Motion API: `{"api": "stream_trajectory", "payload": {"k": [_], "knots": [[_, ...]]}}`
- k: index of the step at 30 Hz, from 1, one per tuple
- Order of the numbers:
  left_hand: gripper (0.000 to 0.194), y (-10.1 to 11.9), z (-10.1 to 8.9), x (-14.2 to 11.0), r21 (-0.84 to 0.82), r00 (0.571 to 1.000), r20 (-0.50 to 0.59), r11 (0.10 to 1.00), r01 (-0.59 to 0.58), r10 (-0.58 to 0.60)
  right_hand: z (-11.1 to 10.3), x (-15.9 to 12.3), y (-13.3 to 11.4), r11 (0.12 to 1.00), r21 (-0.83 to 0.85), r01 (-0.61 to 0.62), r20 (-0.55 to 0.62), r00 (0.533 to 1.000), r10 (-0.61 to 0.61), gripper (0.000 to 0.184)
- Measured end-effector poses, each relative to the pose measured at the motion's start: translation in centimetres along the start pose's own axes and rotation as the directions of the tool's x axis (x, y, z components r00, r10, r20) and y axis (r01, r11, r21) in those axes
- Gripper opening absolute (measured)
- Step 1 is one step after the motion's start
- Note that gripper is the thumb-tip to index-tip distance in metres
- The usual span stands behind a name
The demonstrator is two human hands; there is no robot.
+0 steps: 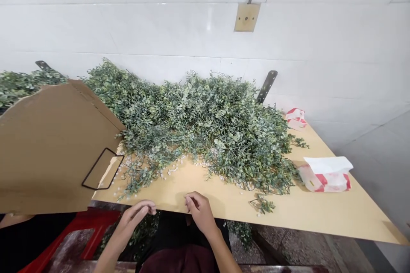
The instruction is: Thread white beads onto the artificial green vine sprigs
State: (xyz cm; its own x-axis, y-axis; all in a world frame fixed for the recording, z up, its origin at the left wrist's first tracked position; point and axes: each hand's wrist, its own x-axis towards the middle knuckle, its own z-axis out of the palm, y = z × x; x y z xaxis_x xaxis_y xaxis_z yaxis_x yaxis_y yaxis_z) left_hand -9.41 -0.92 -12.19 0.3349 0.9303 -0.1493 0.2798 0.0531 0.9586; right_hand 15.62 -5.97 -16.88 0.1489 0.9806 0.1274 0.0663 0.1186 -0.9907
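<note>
My left hand (136,215) and my right hand (198,211) hover at the near edge of the wooden table (320,211), both with fingers curled and pinched together. What they pinch, if anything, is too small to make out. A large heap of artificial green leafy sprigs (205,128) covers the table just beyond my hands. Small white beads (173,169) lie scattered along the heap's front. One loose sprig (262,204) lies on the table to the right of my right hand.
A big cardboard sheet (48,149) with a black wire loop (102,168) stands at the left. Two red-and-white packets (326,175) (296,119) lie at the right. A white tiled wall (320,30) rises behind. A red stool (86,228) sits below at the left.
</note>
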Motion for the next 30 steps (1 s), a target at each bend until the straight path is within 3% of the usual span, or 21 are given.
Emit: {"api": "stream_trajectory", "payload": {"k": [3,6,10,13,16,18,19,21,24,28,30], "knots": [[0.039,0.1,2.4,1.8,0.031,0.992,-0.073,0.995,-0.097,0.099,0.0,0.2,-0.3,0.999,0.018,-0.028,0.053,0.998,0.027,0.028],[0.038,-0.7,4.9,3.5,0.115,0.950,-0.226,0.974,-0.194,0.216,-1.6,1.7,-2.3,0.999,-0.038,-0.028,0.149,0.988,0.034,0.026],[0.031,-2.6,7.5,5.0,0.354,0.855,-0.356,0.901,-0.251,0.378,-7.7,6.6,-7.9,0.924,-0.340,0.176,0.070,0.984,-0.161,0.022],[0.027,-4.3,8.2,5.7,0.512,0.788,-0.358,0.811,-0.283,0.501,-13.7,11.4,-12.4,0.799,-0.567,0.199,-0.060,0.958,-0.281,0.026],[0.026,-5.7,8.4,6.0,0.551,0.763,-0.373,0.788,-0.275,0.528,-18.4,16.0,-15.1,0.665,-0.746,-0.014,-0.202,0.957,-0.207,0.032],[0.026,-6.2,8.3,6.0,0.555,0.756,-0.380,0.785,-0.274,0.532,-20.3,18.7,-15.7,0.593,-0.758,-0.272,-0.312,0.949,0.037,0.031],[0.026,-6.3,8.3,6.0,0.558,0.753,-0.381,0.783,-0.276,0.537,-20.8,19.9,-15.6,0.546,-0.741,-0.392,-0.348,0.919,0.187,0.030],[0.026,-6.4,8.2,6.0,0.568,0.741,-0.384,0.774,-0.281,0.551,-21.2,21.9,-15.1,0.484,-0.725,-0.489,-0.386,0.871,0.303,0.034],[0.025,-6.2,8.3,6.1,0.606,0.709,-0.379,0.739,-0.296,0.595,-20.6,23.7,-14.1,0.457,-0.717,-0.526,-0.418,0.849,0.322,0.039],[0.024,-6.3,8.4,6.4,0.681,0.593,-0.382,0.650,-0.338,0.709,-19.6,24.8,-14.1,0.448,-0.716,-0.535,-0.425,0.844,0.329,0.031],[0.022,-6.4,8.3,6.5,0.705,0.567,-0.373,0.622,-0.342,0.734,-19.6,24.9,-15.3,0.452,-0.724,-0.520,-0.408,0.852,0.327,0.030]]}}
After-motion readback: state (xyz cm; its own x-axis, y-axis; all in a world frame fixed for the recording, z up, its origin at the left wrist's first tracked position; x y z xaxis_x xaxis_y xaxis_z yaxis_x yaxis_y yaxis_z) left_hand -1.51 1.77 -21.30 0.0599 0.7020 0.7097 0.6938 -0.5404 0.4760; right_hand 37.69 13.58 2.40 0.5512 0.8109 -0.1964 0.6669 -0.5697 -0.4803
